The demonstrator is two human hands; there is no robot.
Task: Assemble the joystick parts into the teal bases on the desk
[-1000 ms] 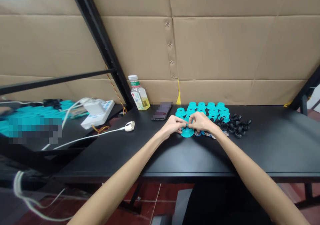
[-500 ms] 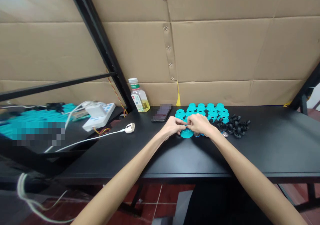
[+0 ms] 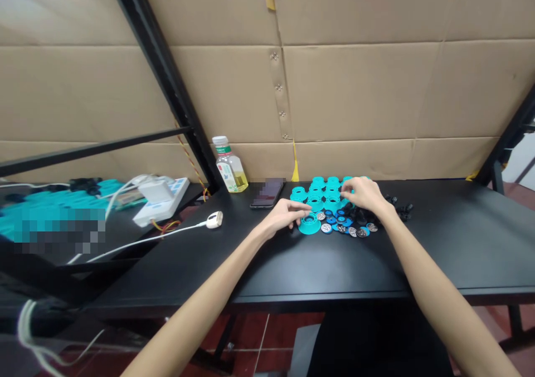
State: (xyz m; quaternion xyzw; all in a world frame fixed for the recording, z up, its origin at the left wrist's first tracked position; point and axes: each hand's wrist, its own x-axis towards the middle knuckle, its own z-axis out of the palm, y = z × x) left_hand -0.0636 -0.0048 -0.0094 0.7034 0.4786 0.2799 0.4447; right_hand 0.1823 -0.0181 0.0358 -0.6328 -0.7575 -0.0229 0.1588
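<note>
Just in front of me stands a teal, flared ring-shaped part [image 3: 310,226], with a round opening on top. My left hand [image 3: 284,215] is beside it on its left, fingers stretched out over its upper edge, with nothing visible in them. Further right, my right hand [image 3: 363,193] hovers over a heap of small black parts [image 3: 355,214]. Its fingers are bent and apart, near the teal rings; I see nothing between them. Small round discs, some blue-rimmed and some silvery [image 3: 326,228], lie between the two hands.
Several more teal rings [image 3: 316,203] stand in rows behind. A phone [image 3: 267,193] and a bottle of yellow liquid [image 3: 230,168] are at the back left. A white cable with a plug end [image 3: 214,220] crosses the left side. A power strip [image 3: 161,204] lies beyond it.
My hands were together over the teal ring part; the right has moved away to the right, over the black parts. The left stays by the ring. The discs now show.
</note>
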